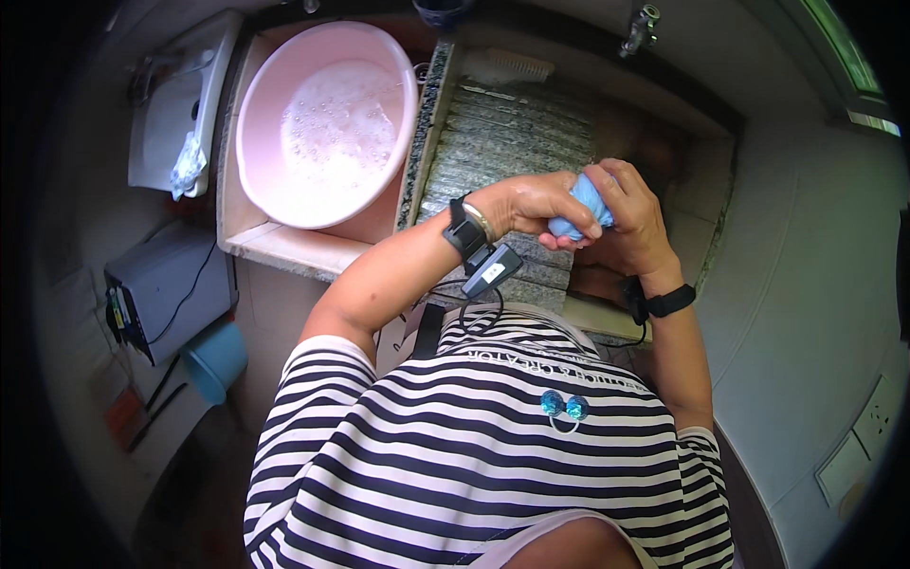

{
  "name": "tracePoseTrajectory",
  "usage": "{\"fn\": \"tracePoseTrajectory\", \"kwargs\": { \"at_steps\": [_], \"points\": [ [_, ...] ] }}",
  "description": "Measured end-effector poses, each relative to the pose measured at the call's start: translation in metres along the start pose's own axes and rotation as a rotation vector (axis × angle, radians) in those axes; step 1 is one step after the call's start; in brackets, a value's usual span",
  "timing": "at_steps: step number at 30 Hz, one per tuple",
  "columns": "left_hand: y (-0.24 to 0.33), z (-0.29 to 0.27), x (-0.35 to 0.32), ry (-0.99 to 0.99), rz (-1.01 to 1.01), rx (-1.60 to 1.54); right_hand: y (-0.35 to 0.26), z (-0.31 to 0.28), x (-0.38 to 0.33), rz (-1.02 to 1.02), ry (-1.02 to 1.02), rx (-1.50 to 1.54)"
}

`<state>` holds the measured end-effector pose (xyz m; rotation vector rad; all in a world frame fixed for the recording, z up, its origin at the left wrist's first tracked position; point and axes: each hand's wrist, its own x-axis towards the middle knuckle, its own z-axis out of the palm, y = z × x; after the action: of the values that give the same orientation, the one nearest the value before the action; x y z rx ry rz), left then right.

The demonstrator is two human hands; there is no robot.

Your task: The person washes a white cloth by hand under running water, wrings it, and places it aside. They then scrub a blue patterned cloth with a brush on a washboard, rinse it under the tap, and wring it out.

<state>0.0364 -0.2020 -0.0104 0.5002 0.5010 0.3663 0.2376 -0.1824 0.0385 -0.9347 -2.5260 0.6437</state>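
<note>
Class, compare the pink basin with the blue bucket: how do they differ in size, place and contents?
The pink basin is wide, shallow and sits up in the stone sink, holding soapy water. The blue bucket is smaller and stands low on the floor; its contents cannot be seen. Both are round and look plastic.

Left hand [538, 205] and right hand [633, 220] are gripping a bunched light-blue cloth [584, 203] between them over the ribbed stone washboard [512, 152]. A pink basin [327, 123] is holding soapy water to the left.
</note>
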Motion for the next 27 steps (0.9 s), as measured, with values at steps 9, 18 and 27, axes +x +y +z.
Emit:
{"fn": "tracePoseTrajectory", "kwargs": {
  "at_steps": [9,18,27],
  "points": [
    [-0.039,0.022,0.007,0.684,0.132,1.467,0.019,0.055,-0.030,0.355,-0.311,0.098],
    [-0.018,0.012,-0.014,0.319,-0.101,-0.212,-0.025,0.003,-0.034,-0.058,0.226,-0.107],
    [0.007,0.057,-0.021,0.332,-0.027,0.529,-0.024,-0.004,-0.012,-0.120,0.062,-0.187]
  ]
}}
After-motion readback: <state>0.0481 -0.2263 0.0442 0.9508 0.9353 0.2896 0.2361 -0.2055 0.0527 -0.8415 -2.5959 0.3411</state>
